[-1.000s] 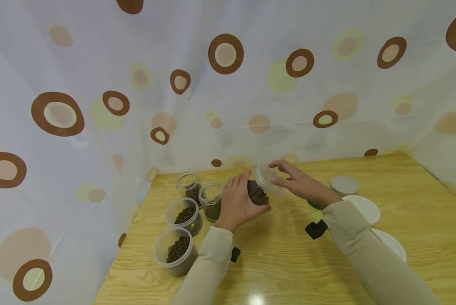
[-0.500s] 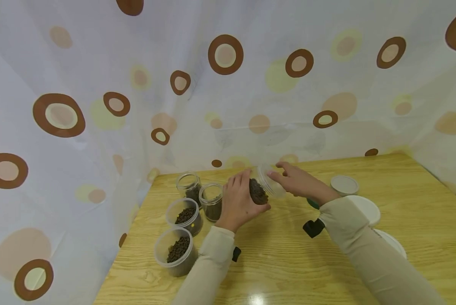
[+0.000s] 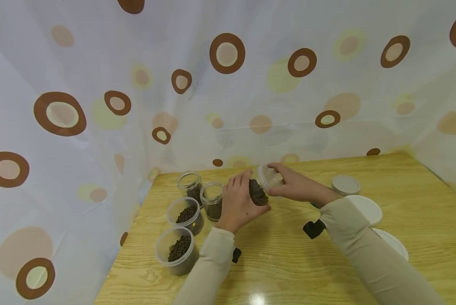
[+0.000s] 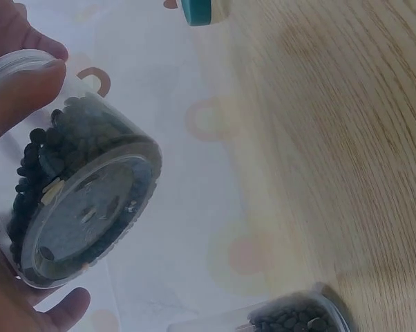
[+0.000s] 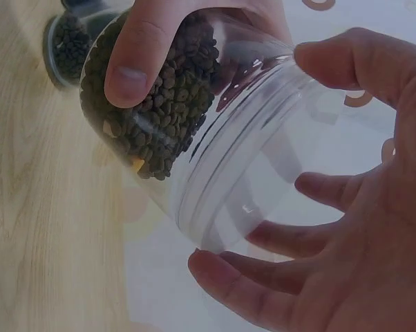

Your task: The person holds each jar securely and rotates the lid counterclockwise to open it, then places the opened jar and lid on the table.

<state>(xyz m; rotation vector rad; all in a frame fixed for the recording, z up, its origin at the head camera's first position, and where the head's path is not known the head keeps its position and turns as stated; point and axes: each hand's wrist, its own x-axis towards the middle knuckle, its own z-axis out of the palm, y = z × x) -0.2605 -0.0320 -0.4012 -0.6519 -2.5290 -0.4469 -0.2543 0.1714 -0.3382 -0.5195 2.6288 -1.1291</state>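
Note:
A clear jar (image 3: 258, 192) of small dark bean-like pellets, with a few yellowish bits among them, is held tilted above the table. My left hand (image 3: 238, 201) grips its body near the base, the thumb and fingers on opposite sides. In the right wrist view the jar's ridged mouth end (image 5: 225, 173) faces my right hand (image 5: 346, 228). The right thumb and fingertips touch opposite sides of that rim; whether a clear lid sits on it is hard to tell. From the left wrist view, the jar's base (image 4: 94, 211) shows.
Left of my hands stand two clear jars (image 3: 212, 203) (image 3: 189, 186) and two plastic tubs (image 3: 186, 216) (image 3: 177, 250), uncovered and holding dark pellets. Pale lids (image 3: 346, 185) (image 3: 364, 209) (image 3: 392, 245) lie at right on the wooden table (image 3: 273, 262). A spotted curtain (image 3: 262, 84) surrounds it.
My right hand's fingers have shifted about the mouth end of the jar, from fingers lifted off it to a grasp around its rim. The left hand and jar stay nearly still.

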